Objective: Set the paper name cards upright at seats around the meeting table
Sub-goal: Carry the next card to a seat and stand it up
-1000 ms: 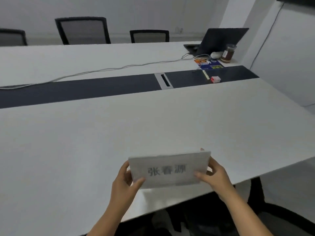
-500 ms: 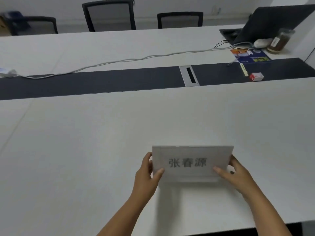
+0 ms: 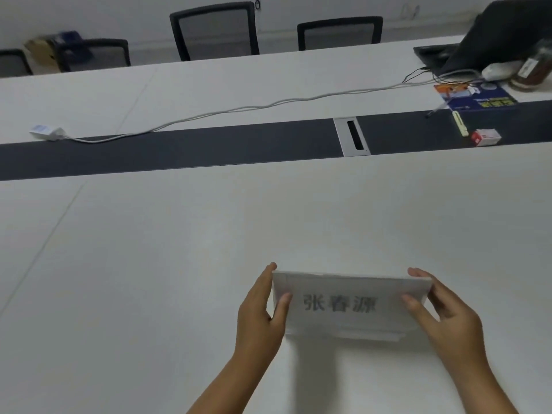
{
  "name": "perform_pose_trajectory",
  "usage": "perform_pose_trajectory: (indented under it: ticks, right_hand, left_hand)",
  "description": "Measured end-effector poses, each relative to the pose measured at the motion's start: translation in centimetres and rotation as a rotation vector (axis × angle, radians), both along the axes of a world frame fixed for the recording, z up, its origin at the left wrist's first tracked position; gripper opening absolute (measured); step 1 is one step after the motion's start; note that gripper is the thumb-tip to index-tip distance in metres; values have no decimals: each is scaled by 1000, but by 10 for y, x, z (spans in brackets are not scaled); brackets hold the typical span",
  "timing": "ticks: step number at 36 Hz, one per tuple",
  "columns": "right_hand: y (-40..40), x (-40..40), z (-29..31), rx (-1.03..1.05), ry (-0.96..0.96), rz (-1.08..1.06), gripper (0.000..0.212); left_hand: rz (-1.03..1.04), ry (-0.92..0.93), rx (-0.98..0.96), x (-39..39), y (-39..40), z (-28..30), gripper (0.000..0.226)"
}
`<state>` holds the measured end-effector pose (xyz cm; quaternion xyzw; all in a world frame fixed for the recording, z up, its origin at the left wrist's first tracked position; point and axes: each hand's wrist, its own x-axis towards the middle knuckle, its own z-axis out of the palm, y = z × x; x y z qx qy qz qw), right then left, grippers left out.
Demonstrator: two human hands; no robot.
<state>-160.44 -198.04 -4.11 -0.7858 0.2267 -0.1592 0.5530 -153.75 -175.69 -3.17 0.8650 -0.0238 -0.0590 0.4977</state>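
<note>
on the table (image 3: 149, 279), both hands' fingers (image 3: 282, 306) grasp the name card (image 3: 349, 306); card base indistinct.

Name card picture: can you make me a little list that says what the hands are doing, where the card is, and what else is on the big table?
card: white paper name card with three dark printed characters facing the camera
left hand: left hand grips the card's left end, thumb on the front
right hand: right hand grips the card's right end
where: near edge of the white meeting table, its bottom at the tabletop
far right: laptop, jar, blue booklet, small red and white box
far left: grey cable
seats: black chairs on the far side
</note>
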Motion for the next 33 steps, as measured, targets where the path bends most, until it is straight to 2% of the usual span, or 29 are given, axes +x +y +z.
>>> perform_pose_trajectory:
  ticks: [7,9,12,16,18,21,25,30,33]
  right_hand:
    - [10,-6,16,-58,-25,-40,62]
    - [18,-9,26,-124,-62,-38,53]
    - [31,-6,44,-189,-130,-48,37]
    - [66,6,61,-311,-207,-12,39]
    - [92,14,67,-348,-252,24,39]
    - [137,27,69,-378,-275,85,50]
    - [193,48,59,-315,-158,195,61]
    - [243,78,15,-231,142,372,51]
    - [262,91,-16,-170,241,404,51]
  left_hand:
    - [46,-76,-57,-5,3,8,50]
    - [50,-104,-89,-5,7,11,51]
    - [51,-132,-151,-3,19,19,39]
    - [77,-197,-275,4,50,23,54]
    - [148,-193,-368,5,69,24,53]
    - [259,-188,-452,9,103,19,53]
    - [358,-139,-431,14,153,-2,58]
    - [416,-59,-268,26,210,-31,54]
    - [413,-23,-165,40,233,-48,46]
